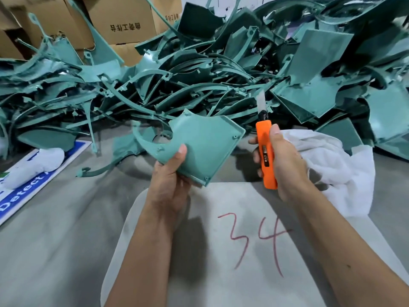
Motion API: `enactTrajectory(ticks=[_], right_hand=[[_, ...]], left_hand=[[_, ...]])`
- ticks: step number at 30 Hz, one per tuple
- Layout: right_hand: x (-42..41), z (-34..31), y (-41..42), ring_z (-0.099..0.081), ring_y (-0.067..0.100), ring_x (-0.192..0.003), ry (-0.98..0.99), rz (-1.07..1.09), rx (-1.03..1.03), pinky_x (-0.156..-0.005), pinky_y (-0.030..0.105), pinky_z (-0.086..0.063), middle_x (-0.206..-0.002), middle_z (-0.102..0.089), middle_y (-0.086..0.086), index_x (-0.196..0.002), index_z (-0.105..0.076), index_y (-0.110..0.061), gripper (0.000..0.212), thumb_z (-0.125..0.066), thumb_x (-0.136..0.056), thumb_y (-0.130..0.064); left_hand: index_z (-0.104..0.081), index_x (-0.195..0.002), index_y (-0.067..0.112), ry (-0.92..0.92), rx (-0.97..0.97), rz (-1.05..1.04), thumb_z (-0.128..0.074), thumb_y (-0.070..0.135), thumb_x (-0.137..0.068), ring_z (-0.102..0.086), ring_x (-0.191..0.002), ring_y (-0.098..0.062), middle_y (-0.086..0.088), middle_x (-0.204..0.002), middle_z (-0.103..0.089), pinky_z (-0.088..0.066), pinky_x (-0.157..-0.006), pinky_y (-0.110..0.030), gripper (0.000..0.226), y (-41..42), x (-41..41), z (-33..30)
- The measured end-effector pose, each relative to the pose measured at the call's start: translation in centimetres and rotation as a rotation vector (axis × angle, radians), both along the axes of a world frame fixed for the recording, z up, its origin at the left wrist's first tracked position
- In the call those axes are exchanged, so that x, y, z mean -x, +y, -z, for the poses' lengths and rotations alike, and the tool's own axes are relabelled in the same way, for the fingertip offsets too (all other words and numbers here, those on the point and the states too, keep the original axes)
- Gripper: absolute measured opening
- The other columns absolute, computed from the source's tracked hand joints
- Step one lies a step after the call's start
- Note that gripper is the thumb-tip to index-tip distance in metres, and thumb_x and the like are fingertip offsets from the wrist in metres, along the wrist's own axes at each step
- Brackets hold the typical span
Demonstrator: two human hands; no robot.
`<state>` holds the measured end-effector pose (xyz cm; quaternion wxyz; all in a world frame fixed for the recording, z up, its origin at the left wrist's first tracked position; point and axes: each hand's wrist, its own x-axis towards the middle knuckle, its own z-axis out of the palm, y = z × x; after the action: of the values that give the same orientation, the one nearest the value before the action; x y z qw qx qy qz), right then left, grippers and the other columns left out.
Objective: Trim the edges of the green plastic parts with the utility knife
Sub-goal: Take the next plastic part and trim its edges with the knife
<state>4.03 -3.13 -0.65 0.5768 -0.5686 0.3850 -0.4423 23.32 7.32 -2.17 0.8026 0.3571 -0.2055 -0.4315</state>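
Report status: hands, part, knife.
Left hand holds green part. Right hand grips utility knife, blade out, clear of part. Nothing between them.

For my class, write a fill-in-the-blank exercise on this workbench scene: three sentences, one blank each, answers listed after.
1. The right hand grips a utility knife whose handle is ____ in colour.
2. The left hand holds a single green plastic part, and the knife blade is ____ touching it.
3. The number written in red on the grey mat is ____.

Answers: orange; not; 34

Red "34" on pad (221,251); "Detect" on blue sign (33,180).
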Motion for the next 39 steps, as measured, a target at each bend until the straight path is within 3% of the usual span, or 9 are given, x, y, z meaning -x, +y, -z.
enactTrajectory(ticks=[7, 13, 19, 22, 25, 27, 34, 36, 39], right_hand=[[-0.5, 0.5, 0.7, -0.049, 0.014, -0.075, 0.069, 0.009, 0.231, -0.072, 0.037, -0.040, -0.080, -0.055, -0.003, -0.102, -0.068, -0.025, 0.027, -0.047, -0.110, -0.040], [-0.5, 0.5, 1.8, -0.058, 0.034, -0.046, 0.067, -0.176, 0.284, -0.042, 0.035, -0.048, -0.068, -0.062, 0.012, -0.099, -0.049, -0.021, 0.018, -0.067, -0.103, -0.022], [-1.6, 0.3, 3.3, -0.047, 0.025, -0.044, 0.001, -0.350, 0.161, -0.039, 0.030, -0.036, -0.065, -0.057, 0.010, -0.110, -0.052, -0.009, 0.031, -0.043, -0.112, -0.039], [-2.2, 0.4, 3.8, -0.052, 0.026, -0.044, 0.057, -0.301, 0.209, -0.039, 0.032, -0.040, -0.066, -0.059, 0.009, -0.109, -0.050, -0.003, 0.028, -0.040, -0.114, -0.028], [-2.7, 0.6, 4.0, -0.058, 0.030, -0.044, 0.080, -0.262, 0.219, -0.038, 0.031, -0.043, -0.066, -0.062, 0.011, -0.101, -0.049, -0.008, 0.024, -0.042, -0.113, -0.027], [-2.8, 0.6, 4.1, -0.061, 0.033, -0.044, 0.080, -0.265, 0.216, -0.037, 0.030, -0.044, -0.066, -0.063, 0.012, -0.100, -0.050, -0.012, 0.022, -0.043, -0.113, -0.028], [-2.4, 0.1, 4.7, -0.059, 0.035, -0.042, 0.079, -0.311, 0.299, -0.034, 0.048, -0.045, -0.066, -0.063, 0.013, -0.104, -0.056, -0.010, 0.021, -0.044, -0.113, -0.025], [-2.3, 0.1, 4.6, -0.059, 0.034, -0.041, 0.100, -0.310, 0.321, -0.035, 0.044, -0.046, -0.065, -0.063, 0.014, -0.104, -0.056, -0.009, 0.021, -0.044, -0.113, -0.023], [-2.3, 0.3, 4.3, -0.058, 0.034, -0.040, 0.127, -0.301, 0.334, -0.036, 0.035, -0.045, -0.063, -0.064, 0.012, -0.101, -0.057, -0.010, 0.020, -0.045, -0.112, -0.023]], left_hand=[[-0.056, -0.142, 0.004, 0.088, 0.044, -0.132, -0.057, -0.014, -0.083, -0.058, -0.132, -0.028, -0.013, -0.141, -0.062, -0.041, -0.116, -0.042, 0.061, -0.9, -0.3, 0.6], [-0.066, -0.129, 0.009, 0.214, -0.021, -0.134, -0.070, -0.001, -0.072, -0.066, -0.122, -0.026, -0.009, -0.127, -0.072, -0.051, -0.106, -0.042, 0.058, -1.1, 0.3, 0.3], [-0.049, -0.146, 0.000, 0.186, -0.027, 0.058, -0.053, 0.000, -0.088, -0.055, -0.134, -0.032, -0.017, -0.143, -0.059, -0.043, -0.113, -0.044, 0.058, -1.4, 1.8, 0.1], [-0.049, -0.144, -0.006, 0.187, -0.085, 0.083, -0.058, 0.002, -0.078, -0.059, -0.121, -0.038, -0.019, -0.137, -0.061, -0.044, -0.107, -0.041, 0.066, -1.6, 3.0, 0.7], [-0.046, -0.127, -0.018, 0.050, -0.166, 0.191, -0.048, 0.012, -0.093, -0.046, -0.079, -0.046, -0.027, -0.096, -0.050, -0.039, -0.084, -0.057, 0.046, -1.8, 3.7, 1.2], [-0.046, -0.120, -0.004, 0.079, -0.208, 0.275, -0.039, 0.016, -0.099, -0.041, -0.070, -0.041, -0.021, -0.082, -0.043, -0.034, -0.077, -0.058, 0.030, -2.0, 3.7, 1.3], [-0.047, -0.122, -0.005, 0.182, -0.259, 0.184, -0.048, 0.013, -0.094, -0.037, -0.106, -0.050, -0.032, -0.110, -0.037, -0.028, -0.110, -0.067, 0.033, -2.7, 3.3, 2.3], [-0.040, -0.130, -0.026, 0.189, -0.275, 0.117, -0.048, 0.006, -0.096, -0.038, -0.102, -0.050, -0.032, -0.115, -0.041, -0.021, -0.116, -0.070, 0.048, -3.1, 3.0, 2.7], [-0.042, -0.139, -0.021, 0.180, -0.259, -0.005, -0.047, -0.002, -0.098, -0.051, -0.121, -0.054, -0.031, -0.128, -0.055, -0.033, -0.119, -0.055, 0.045, -2.6, 3.0, 2.0]])
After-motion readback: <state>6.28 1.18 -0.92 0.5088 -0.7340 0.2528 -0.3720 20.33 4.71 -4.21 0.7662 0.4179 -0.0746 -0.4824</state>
